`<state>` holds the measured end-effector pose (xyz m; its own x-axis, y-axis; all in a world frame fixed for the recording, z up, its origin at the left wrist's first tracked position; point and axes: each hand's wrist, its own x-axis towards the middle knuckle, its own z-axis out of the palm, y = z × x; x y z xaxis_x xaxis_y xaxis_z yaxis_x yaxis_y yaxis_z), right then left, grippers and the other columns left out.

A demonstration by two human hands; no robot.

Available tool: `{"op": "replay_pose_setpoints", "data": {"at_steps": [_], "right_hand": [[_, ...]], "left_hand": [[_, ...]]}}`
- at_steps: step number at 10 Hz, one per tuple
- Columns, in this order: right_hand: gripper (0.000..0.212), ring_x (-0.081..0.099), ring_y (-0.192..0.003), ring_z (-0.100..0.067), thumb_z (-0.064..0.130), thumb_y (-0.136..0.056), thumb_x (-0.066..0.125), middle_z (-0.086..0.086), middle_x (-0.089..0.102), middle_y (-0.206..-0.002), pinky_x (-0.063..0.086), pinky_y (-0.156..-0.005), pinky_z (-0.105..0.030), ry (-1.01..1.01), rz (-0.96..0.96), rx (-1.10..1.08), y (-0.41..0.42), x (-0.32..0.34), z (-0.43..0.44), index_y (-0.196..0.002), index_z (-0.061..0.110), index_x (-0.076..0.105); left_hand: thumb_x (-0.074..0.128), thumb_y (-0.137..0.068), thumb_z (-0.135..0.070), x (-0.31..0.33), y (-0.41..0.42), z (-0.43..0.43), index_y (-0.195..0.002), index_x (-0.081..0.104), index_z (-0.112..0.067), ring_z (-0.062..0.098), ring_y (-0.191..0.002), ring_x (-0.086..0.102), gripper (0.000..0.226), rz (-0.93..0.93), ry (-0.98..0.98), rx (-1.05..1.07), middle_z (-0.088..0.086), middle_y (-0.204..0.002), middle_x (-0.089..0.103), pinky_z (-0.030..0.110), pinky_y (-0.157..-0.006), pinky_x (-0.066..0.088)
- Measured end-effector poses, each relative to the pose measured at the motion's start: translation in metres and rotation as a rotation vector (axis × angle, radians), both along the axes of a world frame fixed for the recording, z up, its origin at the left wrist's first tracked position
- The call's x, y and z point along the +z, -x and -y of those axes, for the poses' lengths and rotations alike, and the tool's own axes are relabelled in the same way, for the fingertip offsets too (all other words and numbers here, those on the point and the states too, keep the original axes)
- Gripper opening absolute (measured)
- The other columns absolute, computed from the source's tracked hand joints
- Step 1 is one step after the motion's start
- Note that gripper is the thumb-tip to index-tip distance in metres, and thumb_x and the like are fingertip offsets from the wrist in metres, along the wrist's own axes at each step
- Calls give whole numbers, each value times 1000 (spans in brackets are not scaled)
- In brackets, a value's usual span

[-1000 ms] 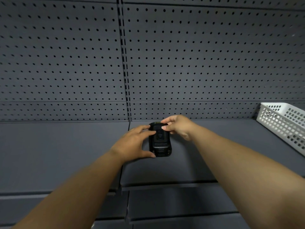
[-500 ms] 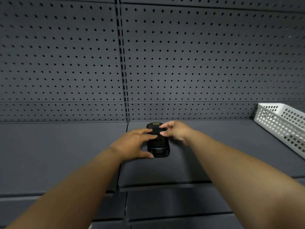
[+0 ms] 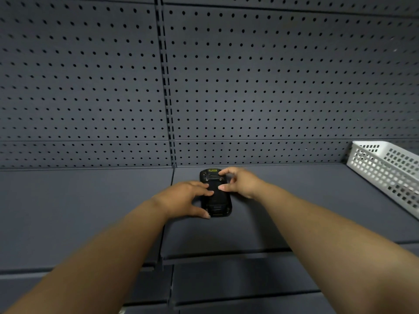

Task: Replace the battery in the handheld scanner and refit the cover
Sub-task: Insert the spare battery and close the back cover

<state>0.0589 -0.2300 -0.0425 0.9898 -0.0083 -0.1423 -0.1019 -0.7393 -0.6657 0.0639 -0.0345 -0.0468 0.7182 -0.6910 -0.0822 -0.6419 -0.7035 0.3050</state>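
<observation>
A black handheld scanner (image 3: 216, 201) lies back-up on the dark grey shelf (image 3: 294, 211), its far end showing a small yellow label. My left hand (image 3: 183, 199) grips its left side, thumb at the near corner and fingers across the back. My right hand (image 3: 240, 181) hovers at the scanner's far right, thumb and fingers curled and apart; it holds nothing that I can see. Whether the back cover is seated or a battery is inside is too dark to tell.
A white perforated plastic basket (image 3: 385, 171) stands on the shelf at the far right. A grey pegboard wall (image 3: 249, 87) rises behind the shelf. More shelf lips (image 3: 226, 300) run below the front edge.
My right hand has pulled back from the scanner's far end, uncovering the yellow label. My left hand stays on the scanner, which has shifted slightly left in view.
</observation>
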Motion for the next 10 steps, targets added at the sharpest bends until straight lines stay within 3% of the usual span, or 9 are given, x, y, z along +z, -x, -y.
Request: {"op": "replay_pose_setpoints", "data": {"at_steps": [1, 2, 3, 5, 9, 10], "right_hand": [[53, 44, -93, -11, 33, -87, 64, -2, 55, -104, 35, -80, -21, 179, 15, 64, 1, 2, 3, -137, 22, 49], [53, 52, -112, -20, 41, -88, 59, -10, 52, -136, 39, -94, -27, 305, 22, 92, 2, 2, 4, -137, 27, 49], [54, 46, -128, -26, 46, -88, 56, -11, 47, -141, 36, -105, -32, 407, 20, 118, 2, 2, 3, -138, 27, 47], [53, 45, -129, -28, 49, -89, 52, -10, 52, -137, 38, -107, -37, 571, 30, 174, 2, 10, 0, -135, 22, 49], [53, 52, -122, -25, 43, -89, 57, -9, 56, -133, 41, -97, -31, 540, 14, 120, 5, 14, -11, -133, 14, 52], [53, 51, -124, -26, 43, -89, 56, -9, 55, -136, 41, -99, -33, 517, 3, 107, 7, 13, -11, -134, 15, 51]], "left_hand": [[73, -76, -40, 0, -1, 1, -138, 46, -25, 14, -139, 34, 69, 8, -8, -1, -1, -153, 35, 24, -114, 25], [73, -76, -40, 2, -1, 1, -138, 47, -25, 15, -138, 35, 69, 5, -16, -3, 0, -152, 36, 25, -114, 26], [73, -76, -40, 4, 0, 2, -138, 46, -25, 15, -139, 34, 69, 8, -24, -9, 0, -152, 37, 25, -114, 25], [71, -78, -40, 8, 2, 3, -139, 44, -24, 15, -141, 32, 69, 19, -41, -23, 1, -153, 35, 23, -113, 24], [73, -76, -39, 7, 3, 3, -138, 46, -23, 15, -139, 35, 70, 17, -16, -11, 2, -151, 38, 21, -112, 25], [76, -71, -43, 8, 1, 4, -136, 48, -20, 17, -131, 44, 74, 28, -10, 13, 1, -143, 46, 26, -110, 33]]}}
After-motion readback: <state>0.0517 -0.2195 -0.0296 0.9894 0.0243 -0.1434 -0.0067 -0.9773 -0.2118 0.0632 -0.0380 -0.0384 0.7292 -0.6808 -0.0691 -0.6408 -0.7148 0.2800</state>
